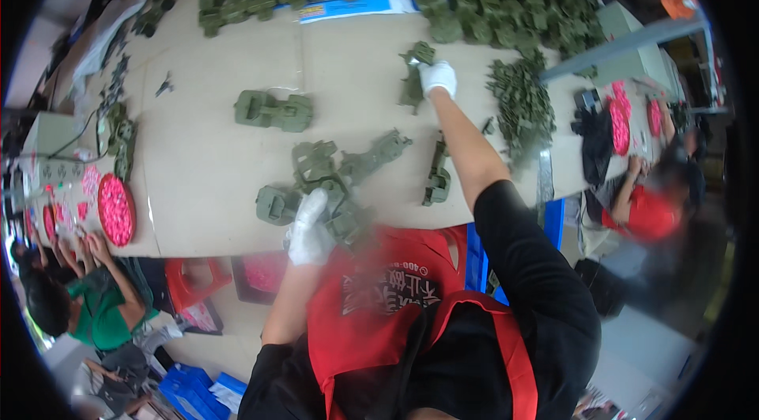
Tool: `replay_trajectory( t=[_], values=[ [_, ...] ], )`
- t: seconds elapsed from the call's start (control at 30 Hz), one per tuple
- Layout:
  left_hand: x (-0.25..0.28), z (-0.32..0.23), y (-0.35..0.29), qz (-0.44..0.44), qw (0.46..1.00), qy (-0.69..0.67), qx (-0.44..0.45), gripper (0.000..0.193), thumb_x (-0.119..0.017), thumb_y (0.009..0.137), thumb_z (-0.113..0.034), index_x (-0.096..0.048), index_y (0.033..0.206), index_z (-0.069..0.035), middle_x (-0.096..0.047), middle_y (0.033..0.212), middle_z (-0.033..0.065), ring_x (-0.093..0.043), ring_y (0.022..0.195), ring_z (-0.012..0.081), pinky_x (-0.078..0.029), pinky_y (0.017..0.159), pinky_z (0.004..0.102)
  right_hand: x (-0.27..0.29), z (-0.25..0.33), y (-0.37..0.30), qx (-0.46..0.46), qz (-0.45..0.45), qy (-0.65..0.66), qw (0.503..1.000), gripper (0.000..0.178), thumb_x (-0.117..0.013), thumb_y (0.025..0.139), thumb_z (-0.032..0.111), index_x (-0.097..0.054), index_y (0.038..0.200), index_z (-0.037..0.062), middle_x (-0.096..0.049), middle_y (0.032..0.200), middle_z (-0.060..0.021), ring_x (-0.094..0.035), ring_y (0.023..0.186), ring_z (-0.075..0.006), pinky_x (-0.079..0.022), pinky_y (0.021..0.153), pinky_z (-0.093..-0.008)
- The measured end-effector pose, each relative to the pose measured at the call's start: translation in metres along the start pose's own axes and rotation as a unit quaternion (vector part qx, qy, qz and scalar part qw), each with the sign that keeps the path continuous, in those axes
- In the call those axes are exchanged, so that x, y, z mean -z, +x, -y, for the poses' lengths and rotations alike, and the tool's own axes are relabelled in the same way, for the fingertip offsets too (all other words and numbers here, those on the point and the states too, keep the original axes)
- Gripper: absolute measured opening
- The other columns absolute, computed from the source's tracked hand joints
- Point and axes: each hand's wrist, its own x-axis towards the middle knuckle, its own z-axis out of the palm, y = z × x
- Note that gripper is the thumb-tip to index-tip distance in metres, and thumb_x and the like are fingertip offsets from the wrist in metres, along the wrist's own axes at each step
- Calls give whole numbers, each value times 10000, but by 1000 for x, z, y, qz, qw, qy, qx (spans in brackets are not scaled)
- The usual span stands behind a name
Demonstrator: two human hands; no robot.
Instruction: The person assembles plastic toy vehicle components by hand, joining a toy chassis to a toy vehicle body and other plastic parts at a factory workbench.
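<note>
My left hand (310, 232), in a white glove, is closed on an olive-green plastic part (336, 198) close to my red apron. Its thumb points up along the part, and its other fingers are mostly hidden. My right arm stretches far forward; its gloved hand (438, 80) grips another olive-green plastic part (412, 86) at the table. Around my left hand lie a boxy green piece (273, 205) and a long green piece (378, 156). A wider green piece (274, 111) rests farther left, and a narrow one (436, 175) sits to the right.
A large heap of green parts (506, 9) covers the far side of the pale table (205, 175), around a blue-and-white package (360, 6). Smaller green pieces (522, 104) are piled right. Pink items fill a red tray (117, 210) at left. Other people sit at both sides.
</note>
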Motion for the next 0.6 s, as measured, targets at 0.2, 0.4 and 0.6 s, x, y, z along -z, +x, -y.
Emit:
replay_trajectory(
  t=[0.2,0.4,0.6],
  values=[
    [-1,-7,12,1,996,82,-43,940,-592,743,-749,-411,1367,-70,-569,1209,101,-576,1095,284,-507,930,502,95,47,-98,215,207,279,913,308,-683,843,168,-653,1114,23,-698,950,-124,-655,805,-158,-530,730,-295],
    [-5,1,23,104,962,195,-160,929,-464,770,-829,-554,1179,1,-631,943,43,-599,810,127,-500,696,280,163,79,-268,528,92,44,843,232,-628,861,237,-631,1086,180,-657,860,-88,-656,706,-308,-554,616,-422],
    [-22,0,5,77,961,215,-156,907,-506,751,-819,-576,1129,3,-632,899,46,-601,765,126,-486,636,264,167,80,-286,507,53,47,859,261,-677,795,141,-640,1053,158,-650,812,-80,-642,670,-296,-542,584,-392]
  ],
)
